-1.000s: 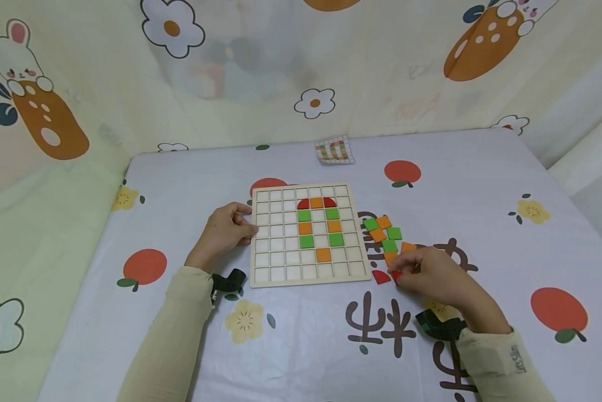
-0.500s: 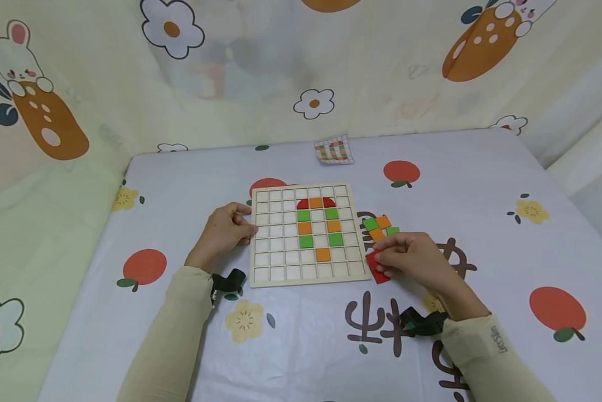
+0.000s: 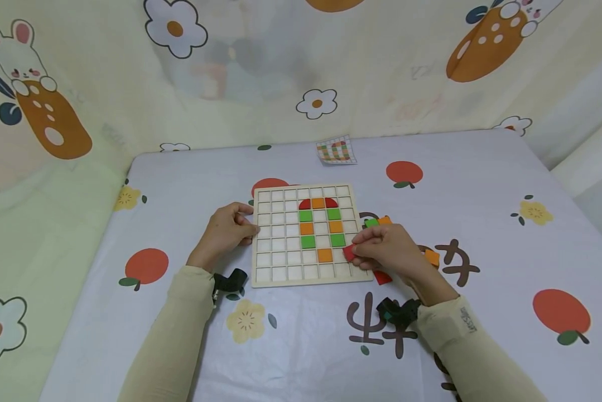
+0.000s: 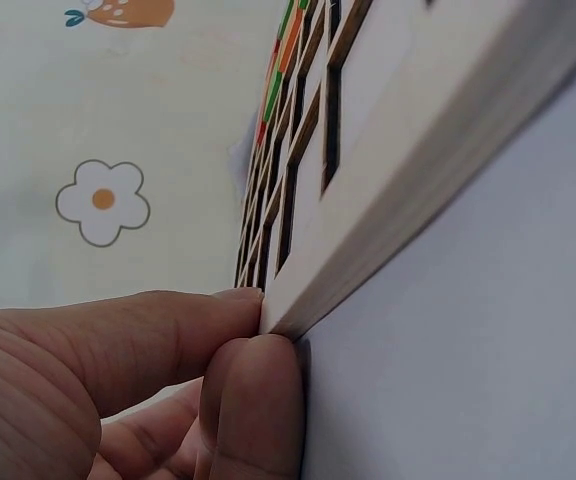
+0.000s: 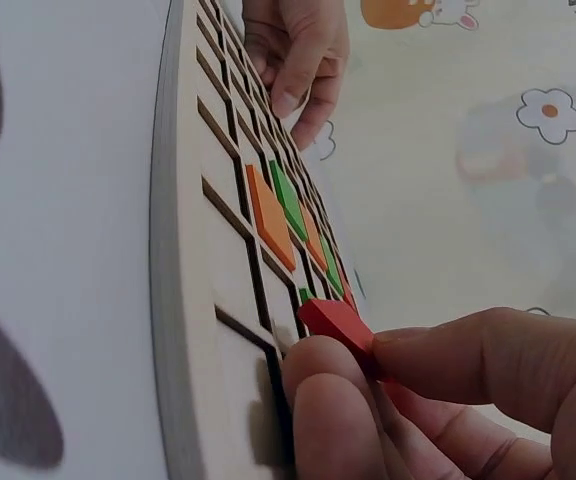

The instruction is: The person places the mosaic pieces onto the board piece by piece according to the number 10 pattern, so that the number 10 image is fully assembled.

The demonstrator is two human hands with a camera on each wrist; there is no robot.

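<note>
A pale wooden grid board [image 3: 278,259] lies mid-table, with red, orange [image 3: 324,255] and green [image 3: 308,242] tiles in several of its cells. My left hand [image 3: 225,231] holds the board's left edge; up close in the left wrist view, thumb and fingertips [image 4: 258,400] meet at its side. Over the board's right side, my right hand [image 3: 388,251] pinches a red tile [image 3: 348,253] between thumb and fingers. In the right wrist view this red tile [image 5: 333,322] is tilted, close over the cells near a green tile, and the fingers cover part of it.
Another red tile [image 3: 383,277] lies by the board's right edge. Loose green [image 3: 371,223] and orange tiles lie partly hidden behind my right hand, and an orange one [image 3: 432,257] sits farther right. A small printed pattern card [image 3: 336,151] rests at the table's back edge.
My right hand has picked up a red tile from beside the board and carried it left over the board's right side. My left hand stays at the left edge.
</note>
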